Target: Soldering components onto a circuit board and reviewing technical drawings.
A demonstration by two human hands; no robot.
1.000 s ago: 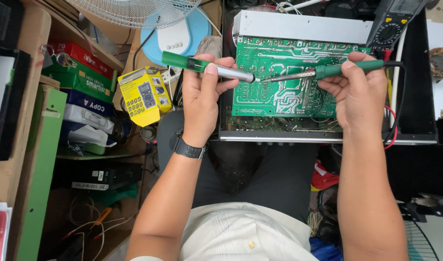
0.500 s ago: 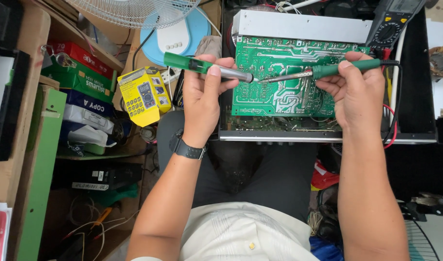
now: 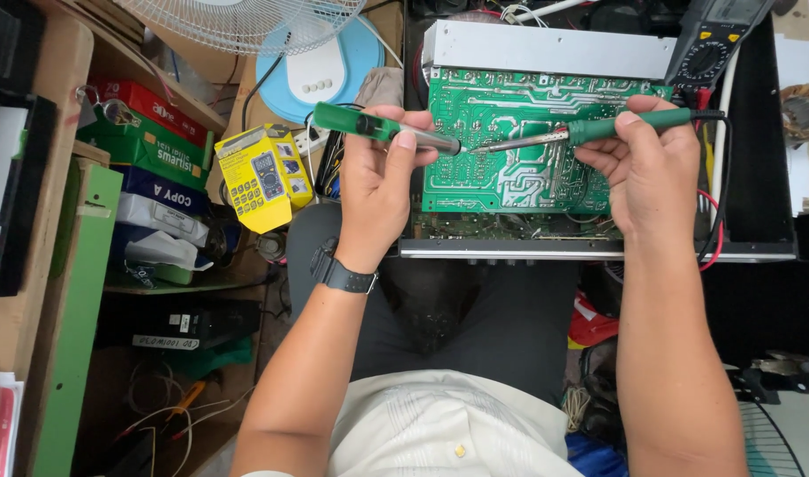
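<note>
The left hand (image 3: pixel 376 181) has its grip closed around a green desoldering pump (image 3: pixel 382 129), thumb lying along the metal barrel, and the right hand (image 3: pixel 654 172) has its grip closed around the green handle of a soldering iron (image 3: pixel 590 132). Both tools lie almost level over the green circuit board (image 3: pixel 510 181), which is the landmark here. The pump's tip is at the left edge of the board, in its upper half; the iron's metal tip comes from the right and meets it there, the two tips very near, but I cannot tell if they touch. The board sits in an open black chassis (image 3: pixel 758 177) with a grey metal plate (image 3: pixel 546 49) above the board. A black multimeter (image 3: pixel 714 44) is at the upper right of the board. Left of the board stand a yellow box (image 3: pixel 263 177) and a white and blue fan base (image 3: pixel 321 71).

Compared with half a second ago, the hands and both tools have kept the same places; nothing moved that I can see.
</note>
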